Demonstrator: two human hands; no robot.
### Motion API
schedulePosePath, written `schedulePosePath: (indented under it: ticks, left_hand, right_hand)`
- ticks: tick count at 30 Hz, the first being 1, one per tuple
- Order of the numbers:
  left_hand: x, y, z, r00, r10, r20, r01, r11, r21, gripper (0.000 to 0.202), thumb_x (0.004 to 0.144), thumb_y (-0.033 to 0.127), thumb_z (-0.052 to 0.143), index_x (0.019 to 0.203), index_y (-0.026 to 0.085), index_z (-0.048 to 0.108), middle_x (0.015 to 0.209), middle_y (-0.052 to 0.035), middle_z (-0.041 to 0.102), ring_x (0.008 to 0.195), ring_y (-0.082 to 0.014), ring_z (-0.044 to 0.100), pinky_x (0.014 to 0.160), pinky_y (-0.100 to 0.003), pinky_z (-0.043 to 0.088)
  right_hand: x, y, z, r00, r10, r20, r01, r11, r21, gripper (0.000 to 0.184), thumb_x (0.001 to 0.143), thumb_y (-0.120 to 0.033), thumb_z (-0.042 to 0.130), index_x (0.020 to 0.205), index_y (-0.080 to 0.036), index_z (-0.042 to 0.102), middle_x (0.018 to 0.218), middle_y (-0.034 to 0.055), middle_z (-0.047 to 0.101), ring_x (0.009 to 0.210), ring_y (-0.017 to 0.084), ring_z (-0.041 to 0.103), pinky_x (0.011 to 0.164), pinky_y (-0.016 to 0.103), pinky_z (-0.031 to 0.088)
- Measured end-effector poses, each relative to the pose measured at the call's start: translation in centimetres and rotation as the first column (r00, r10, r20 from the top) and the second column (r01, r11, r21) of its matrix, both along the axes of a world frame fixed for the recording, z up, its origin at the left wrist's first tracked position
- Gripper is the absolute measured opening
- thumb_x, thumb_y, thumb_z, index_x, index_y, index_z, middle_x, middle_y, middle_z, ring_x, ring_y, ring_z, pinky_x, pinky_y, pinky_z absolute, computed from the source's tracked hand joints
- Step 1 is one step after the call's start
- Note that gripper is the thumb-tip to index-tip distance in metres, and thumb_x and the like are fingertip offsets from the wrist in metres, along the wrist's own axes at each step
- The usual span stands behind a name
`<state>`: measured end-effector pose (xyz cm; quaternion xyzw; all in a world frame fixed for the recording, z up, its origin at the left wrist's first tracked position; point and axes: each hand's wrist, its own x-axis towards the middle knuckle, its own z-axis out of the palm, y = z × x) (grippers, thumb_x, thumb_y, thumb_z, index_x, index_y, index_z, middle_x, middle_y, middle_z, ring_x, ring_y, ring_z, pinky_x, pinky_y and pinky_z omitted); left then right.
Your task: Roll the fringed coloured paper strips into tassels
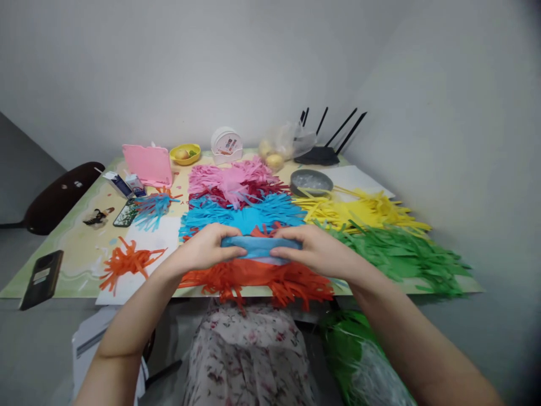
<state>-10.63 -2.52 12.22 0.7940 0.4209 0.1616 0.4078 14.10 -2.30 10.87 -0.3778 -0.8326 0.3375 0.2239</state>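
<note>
Both hands grip a folded strip of blue paper (257, 247) by its two ends, above the orange fringed paper (249, 274). My left hand (211, 245) pinches its left end between thumb and fingers. At the right end, my right hand (306, 248) does the same. Just beyond lies a pile of blue fringed paper (245, 216), with dark red fringe (257, 194) and pink fringed paper (232, 179) farther back. Yellow fringed paper (363, 211) and green fringed paper (406, 256) spread out to the right.
On the left are an orange tassel (129, 262), a blue-and-orange tassel (154, 208), a phone (42, 279) and a pink tablet case (147, 163). Behind stand a yellow bowl (185, 160), a coaster holder (227, 145) and a black router (318, 155). A grey bowl (311, 189) sits right of centre.
</note>
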Motion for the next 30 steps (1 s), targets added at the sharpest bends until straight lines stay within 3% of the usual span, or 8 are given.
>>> schedulePosePath:
  ticks: [5,11,16,20,25,28,30]
  left_hand:
    - [0.1,-0.4,-0.7,0.983,0.131,0.127,-0.116,0.986,-0.117,0.019,0.082,0.031,0.062,0.072,0.015,0.061,0.064,0.0008,0.063,0.06,-0.0127,0.058,0.057,-0.021,0.043]
    - [0.3,-0.9,-2.2,0.861,0.261,0.437,-0.156,0.952,-0.263,0.021,0.084,0.031,0.062,0.096,0.014,0.063,0.055,0.0031,0.062,0.045,-0.0101,0.057,0.051,-0.02,0.045]
    - [0.4,-1.3,-3.1,0.764,0.285,0.579,-0.136,0.948,-0.287,0.011,0.082,0.024,0.063,0.082,0.014,0.066,0.05,0.0028,0.06,0.046,-0.0102,0.058,0.054,-0.022,0.048]
    - [0.3,-1.4,-3.2,0.732,0.232,0.64,-0.099,0.966,-0.237,0.014,0.082,0.02,0.061,0.07,0.014,0.062,0.05,0.0017,0.058,0.052,-0.0116,0.061,0.059,-0.023,0.049]
    - [-0.1,-1.5,-3.1,0.766,0.231,0.6,-0.104,0.965,-0.239,0.018,0.083,0.031,0.06,0.075,0.015,0.058,0.06,-0.0001,0.061,0.057,-0.0134,0.062,0.058,-0.024,0.046]
    - [0.0,-1.7,-2.8,0.844,0.19,0.502,-0.157,0.982,-0.109,0.028,0.085,0.04,0.06,0.071,0.015,0.057,0.065,-0.0023,0.063,0.06,-0.0124,0.057,0.059,-0.023,0.043]
    - [0.3,-1.9,-2.7,0.886,0.23,0.403,-0.251,0.968,-0.001,0.032,0.084,0.039,0.063,0.064,0.016,0.052,0.063,-0.0011,0.061,0.061,-0.0116,0.054,0.061,-0.023,0.042]
  right_hand:
    - [-0.2,-0.6,-0.8,0.99,-0.12,-0.073,0.118,0.993,-0.03,0.021,0.087,-0.034,0.062,0.071,-0.02,0.062,0.066,-0.0022,0.063,0.058,0.013,0.055,0.056,0.023,0.04]
    - [0.0,-1.7,-1.4,0.928,-0.239,-0.285,0.243,0.97,-0.024,0.014,0.086,-0.03,0.06,0.09,-0.021,0.071,0.088,0.0032,0.073,0.075,0.018,0.065,0.064,0.026,0.048]
    - [-0.2,-2.2,-2.6,0.862,-0.256,-0.438,0.272,0.962,-0.028,0.014,0.082,-0.019,0.058,0.079,-0.021,0.072,0.075,0.0024,0.072,0.069,0.017,0.065,0.065,0.027,0.049]
    - [-0.1,-2.1,-2.6,0.858,-0.137,-0.494,0.168,0.986,0.019,0.019,0.081,-0.013,0.055,0.072,-0.021,0.069,0.072,0.0016,0.069,0.067,0.015,0.063,0.064,0.026,0.048]
    - [0.0,-1.8,-2.3,0.891,-0.069,-0.449,0.133,0.985,0.113,0.02,0.083,-0.012,0.051,0.076,-0.021,0.067,0.075,0.0021,0.068,0.071,0.016,0.062,0.069,0.029,0.048]
    - [0.0,-1.9,-2.3,0.91,-0.034,-0.414,0.109,0.982,0.157,0.017,0.085,-0.015,0.05,0.082,-0.021,0.066,0.08,0.003,0.068,0.075,0.017,0.063,0.073,0.03,0.048]
    - [-0.2,-2.1,-2.3,0.917,-0.024,-0.397,0.106,0.977,0.186,0.015,0.088,-0.021,0.051,0.08,-0.02,0.064,0.079,0.0034,0.067,0.074,0.018,0.063,0.072,0.031,0.048]
